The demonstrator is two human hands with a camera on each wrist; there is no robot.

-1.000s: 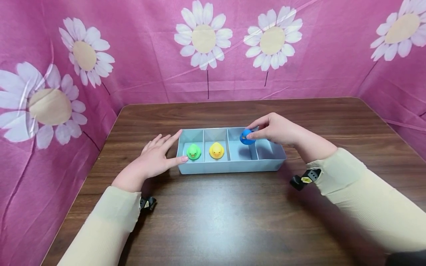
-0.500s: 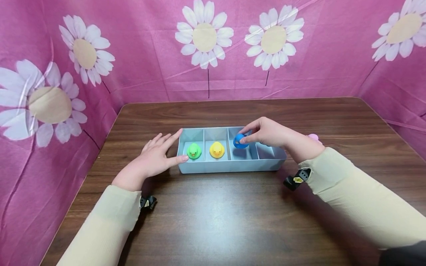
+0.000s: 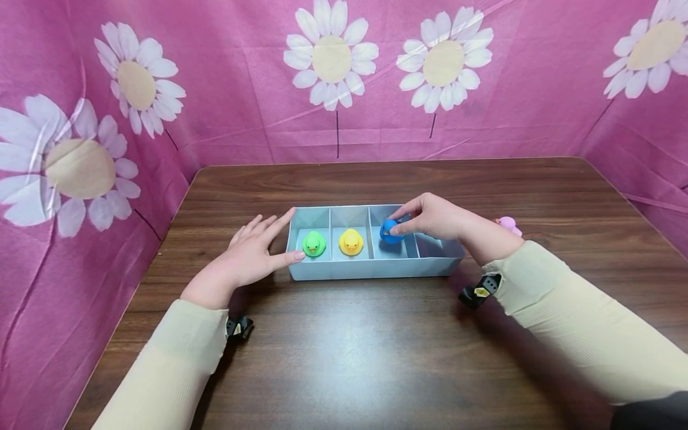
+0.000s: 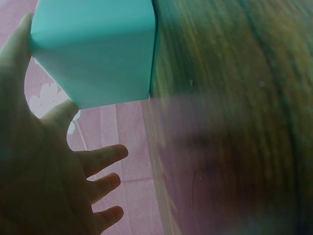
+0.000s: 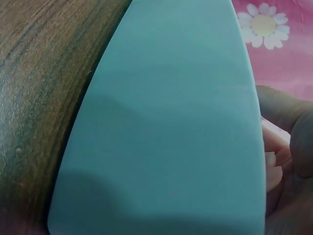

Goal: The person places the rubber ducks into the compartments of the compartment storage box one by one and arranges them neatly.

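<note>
A light blue divided tray (image 3: 376,270) lies lengthwise on the table. In its leftmost compartment sits a green rubber duck (image 3: 314,244), and a yellow rubber duck (image 3: 351,242) occupies the one beside it. My right hand (image 3: 438,218) pinches a blue rubber duck (image 3: 390,232) between thumb and fingers inside the third compartment. From the right wrist view, the tray's wall (image 5: 166,122) hides the duck and part of that hand. My left hand (image 3: 252,254) is spread at the tray's left end, thumb and index fingertip at the rim; the left wrist view shows its other fingers (image 4: 105,159) stretched out.
A pink rubber duck (image 3: 508,225) stands on the brown wooden table (image 3: 333,346) right of the tray, partly behind my right forearm. Pink cloth (image 3: 231,77) with white daisies hangs around the table's back and sides.
My right hand has moved left and down with the blue duck, bringing it into the third compartment. The pink duck has come into sight past the forearm. My left hand stays put.
</note>
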